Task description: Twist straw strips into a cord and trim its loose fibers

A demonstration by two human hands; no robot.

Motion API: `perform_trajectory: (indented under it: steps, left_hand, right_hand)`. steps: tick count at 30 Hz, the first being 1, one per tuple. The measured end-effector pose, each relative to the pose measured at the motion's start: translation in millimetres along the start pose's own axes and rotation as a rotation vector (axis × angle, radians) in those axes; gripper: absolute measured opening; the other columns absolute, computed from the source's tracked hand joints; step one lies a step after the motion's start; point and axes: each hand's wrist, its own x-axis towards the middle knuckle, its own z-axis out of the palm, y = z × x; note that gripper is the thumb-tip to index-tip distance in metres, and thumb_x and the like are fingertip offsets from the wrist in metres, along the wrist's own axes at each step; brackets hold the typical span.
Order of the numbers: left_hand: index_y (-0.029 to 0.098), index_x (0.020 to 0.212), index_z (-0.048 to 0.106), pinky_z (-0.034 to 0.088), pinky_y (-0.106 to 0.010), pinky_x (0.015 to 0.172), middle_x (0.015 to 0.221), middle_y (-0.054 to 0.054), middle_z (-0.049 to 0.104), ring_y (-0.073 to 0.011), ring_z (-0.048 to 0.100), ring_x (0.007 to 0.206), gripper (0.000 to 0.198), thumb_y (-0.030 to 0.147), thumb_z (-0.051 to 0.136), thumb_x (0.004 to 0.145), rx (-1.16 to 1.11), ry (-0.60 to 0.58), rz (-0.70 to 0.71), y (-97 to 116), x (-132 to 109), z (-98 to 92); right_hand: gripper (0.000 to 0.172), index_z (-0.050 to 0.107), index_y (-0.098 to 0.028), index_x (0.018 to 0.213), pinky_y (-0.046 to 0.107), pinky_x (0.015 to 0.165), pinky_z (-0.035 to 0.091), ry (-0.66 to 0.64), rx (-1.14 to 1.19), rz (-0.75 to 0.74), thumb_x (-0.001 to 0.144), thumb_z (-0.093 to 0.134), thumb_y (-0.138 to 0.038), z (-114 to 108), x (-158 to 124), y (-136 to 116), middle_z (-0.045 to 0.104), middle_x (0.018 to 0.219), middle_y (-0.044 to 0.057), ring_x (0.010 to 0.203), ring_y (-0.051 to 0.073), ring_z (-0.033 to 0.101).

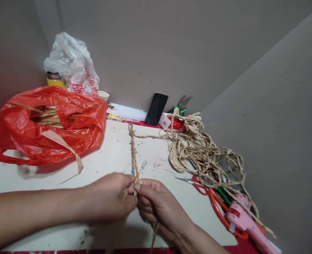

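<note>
A braided straw cord [134, 155] runs down the middle of the white board toward me. My left hand [116, 195] is closed at its near end, fingers pinched on the strands. Right against it, my right hand [158, 201] pinches the same spot, thumb on top. Loose strands [154, 234] hang below my right hand. From the braid's far end, a thinner length of cord stretches right to a tangled heap of braided cord [198, 148]. What lies inside my fingers is mostly hidden.
A red plastic bag [92, 116] of dry straw strips sits left, a loose husk strip [66, 146] before it. Behind are a yellow jar [55, 82], white bag [71, 60] and phone [156, 109]. At right lie red-handled scissors [200, 188] and a pink glue gun [240, 215].
</note>
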Motion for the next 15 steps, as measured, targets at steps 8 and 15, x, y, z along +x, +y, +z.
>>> perform_trajectory:
  steps: [8,15]
  left_hand:
    - [0.015,0.078,0.057,0.036,-0.022,0.058,0.058,0.003,0.054,-0.0101,0.045,0.055,0.015,0.022,0.044,0.073,-0.287,0.047,0.080,-13,25,-9.7]
    - [0.015,0.063,0.059,0.035,-0.021,0.061,0.060,0.001,0.054,-0.0095,0.042,0.056,0.023,0.025,0.044,0.076,-0.185,-0.016,0.103,-17,24,-7.9]
  right_hand:
    - [0.024,0.062,-0.012,0.076,0.018,0.034,0.006,-0.061,-0.022,0.038,0.077,0.067,-0.036,-4,3,-4,0.025,0.042,-0.013,0.035,0.001,0.010]
    - [0.028,0.060,-0.013,0.074,0.018,0.036,0.005,-0.102,-0.111,0.099,0.075,0.068,-0.040,-9,2,-12,0.022,0.043,-0.014,0.036,0.001,0.008]
